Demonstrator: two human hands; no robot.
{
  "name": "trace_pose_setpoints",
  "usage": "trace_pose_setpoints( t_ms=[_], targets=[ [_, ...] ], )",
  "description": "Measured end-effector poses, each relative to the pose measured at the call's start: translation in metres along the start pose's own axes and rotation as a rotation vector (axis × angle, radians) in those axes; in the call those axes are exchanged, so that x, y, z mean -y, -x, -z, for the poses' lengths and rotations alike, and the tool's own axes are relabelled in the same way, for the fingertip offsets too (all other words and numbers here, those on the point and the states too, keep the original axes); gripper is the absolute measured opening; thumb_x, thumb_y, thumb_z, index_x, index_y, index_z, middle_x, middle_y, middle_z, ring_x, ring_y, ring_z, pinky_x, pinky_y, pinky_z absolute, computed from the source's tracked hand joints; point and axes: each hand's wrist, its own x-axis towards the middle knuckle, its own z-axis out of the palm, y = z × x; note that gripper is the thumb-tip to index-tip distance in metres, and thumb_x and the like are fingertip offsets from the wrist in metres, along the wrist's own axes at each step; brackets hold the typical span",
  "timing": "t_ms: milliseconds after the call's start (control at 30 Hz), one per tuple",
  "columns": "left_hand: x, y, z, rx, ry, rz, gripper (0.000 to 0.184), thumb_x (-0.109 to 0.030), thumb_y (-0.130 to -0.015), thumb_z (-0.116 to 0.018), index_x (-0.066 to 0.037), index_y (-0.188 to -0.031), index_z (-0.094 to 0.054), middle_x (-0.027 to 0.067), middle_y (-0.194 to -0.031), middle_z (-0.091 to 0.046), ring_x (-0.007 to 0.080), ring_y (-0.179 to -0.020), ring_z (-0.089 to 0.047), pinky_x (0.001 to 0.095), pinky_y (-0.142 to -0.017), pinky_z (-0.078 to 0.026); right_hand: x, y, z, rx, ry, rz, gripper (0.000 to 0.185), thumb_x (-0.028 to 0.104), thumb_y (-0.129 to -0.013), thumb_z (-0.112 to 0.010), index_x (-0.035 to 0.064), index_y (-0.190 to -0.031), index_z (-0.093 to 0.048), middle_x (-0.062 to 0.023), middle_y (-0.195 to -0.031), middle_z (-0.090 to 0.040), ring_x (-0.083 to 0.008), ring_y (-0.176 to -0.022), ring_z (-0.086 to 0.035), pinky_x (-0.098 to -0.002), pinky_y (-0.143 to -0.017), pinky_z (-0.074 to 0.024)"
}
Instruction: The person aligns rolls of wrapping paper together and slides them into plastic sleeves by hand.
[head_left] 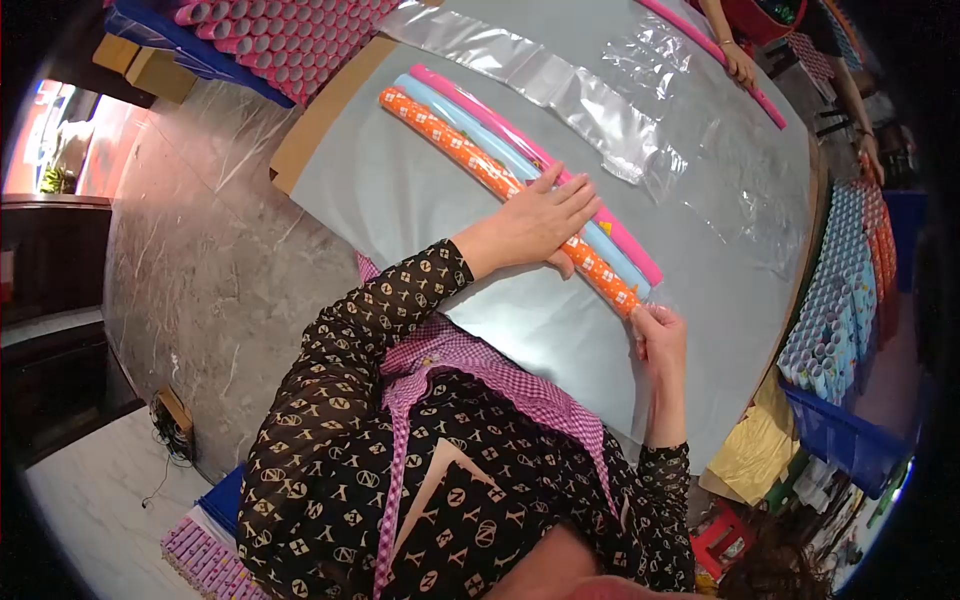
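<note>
Three long rolls lie side by side on the grey table: an orange patterned roll [452, 144] nearest me, a light blue roll [460, 115] in the middle and a pink roll [480, 113] beyond. My left hand [540, 222] rests across them with its fingers spread flat and its thumb on the near side of the orange roll. At the right end of the orange roll, my right hand [660, 335] pinches its tip between thumb and fingers.
Clear plastic film [590, 105] lies across the table [350, 190]. Co-worker's hands [738, 65] hold another pink roll [765, 103] at the far right. Stacked pink rolls [280, 40] stand at the back left, blue rolls [835, 310] in a blue crate [840, 430] at right.
</note>
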Motion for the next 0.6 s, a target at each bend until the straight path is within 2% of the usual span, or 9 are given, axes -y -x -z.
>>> trace_pose_setpoints(
  t_ms=[367,433,500,600],
  targets=[
    [-0.001,0.0,-0.001,-0.014,0.018,-0.016,0.103,-0.068,-0.065,-0.061,0.004,-0.137,-0.042,0.0172,-0.144,-0.042,0.0302,-0.14,-0.034,0.0504,-0.116,-0.02,0.002,-0.006,-0.005,0.044,-0.222,-0.104,0.019,0.01,-0.083,-0.067,0.005,-0.069,-0.055,0.0022,-0.054,-0.048,-0.0063,-0.037,-0.036,-0.0226,-0.034,-0.0258],
    [-0.001,0.0,-0.003,-0.054,0.031,-0.017,0.099,-0.065,-0.067,-0.065,0.004,-0.135,-0.046,0.0172,-0.141,-0.046,0.0314,-0.138,-0.035,0.049,-0.115,-0.023,0.005,-0.003,-0.006,0.04,-0.238,-0.126,0.021,0.01,-0.083,-0.067,0.0059,-0.068,-0.054,0.0025,-0.053,-0.047,-0.0063,-0.037,-0.036,-0.0226,-0.034,-0.0254],
    [0.001,0.001,0.0,-0.05,0.081,-0.041,0.098,-0.064,-0.067,-0.064,0.004,-0.135,-0.046,0.0173,-0.141,-0.046,0.0319,-0.137,-0.036,0.0482,-0.116,-0.023,0.015,0.0,-0.01,0.052,-0.163,-0.122,0.019,0.013,-0.085,-0.064,0.0059,-0.073,-0.052,0.0023,-0.055,-0.047,-0.006,-0.037,-0.038,-0.0224,-0.033,-0.0263],
    [0.0,-0.001,-0.004,-0.037,0.1,-0.067,0.099,-0.064,-0.066,-0.065,0.004,-0.135,-0.046,0.0173,-0.141,-0.046,0.0316,-0.138,-0.036,0.0483,-0.115,-0.024,0.006,-0.004,-0.006,0.088,-0.137,-0.098,0.024,0.018,-0.085,-0.065,0.0076,-0.068,-0.052,0.0026,-0.052,-0.045,-0.0058,-0.036,-0.037,-0.0217,-0.034,-0.0266]
  ],
)
